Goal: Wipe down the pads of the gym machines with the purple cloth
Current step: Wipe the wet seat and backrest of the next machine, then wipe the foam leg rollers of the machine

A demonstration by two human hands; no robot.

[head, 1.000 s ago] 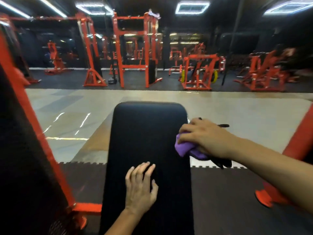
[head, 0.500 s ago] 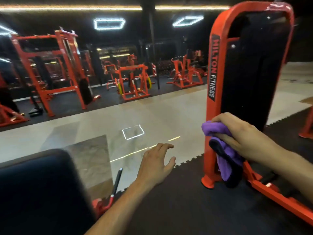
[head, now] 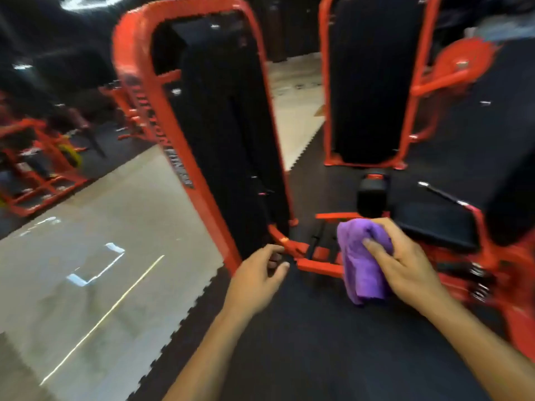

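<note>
My right hand (head: 405, 264) grips the purple cloth (head: 362, 264), which hangs bunched in the air above the black floor mat. Just beyond it lies a flat black seat pad (head: 434, 227) on an orange machine, with a small black roller pad (head: 372, 195) behind the cloth. My left hand (head: 257, 276) hovers with loosely curled fingers and holds nothing, near the foot of an orange-framed weight stack (head: 220, 125). The view is blurred by motion.
A second orange-framed weight stack (head: 373, 82) stands at the back right beside an orange pulley wheel (head: 463, 62). Orange base bars (head: 318, 264) lie low between my hands. Pale tiled floor (head: 101, 256) spreads to the left, with more orange machines (head: 37, 169) beyond.
My view has swung right and down, away from the long black bench pad toward another machine. My right hand lifted the cloth off that pad; my left hand came off it too.
</note>
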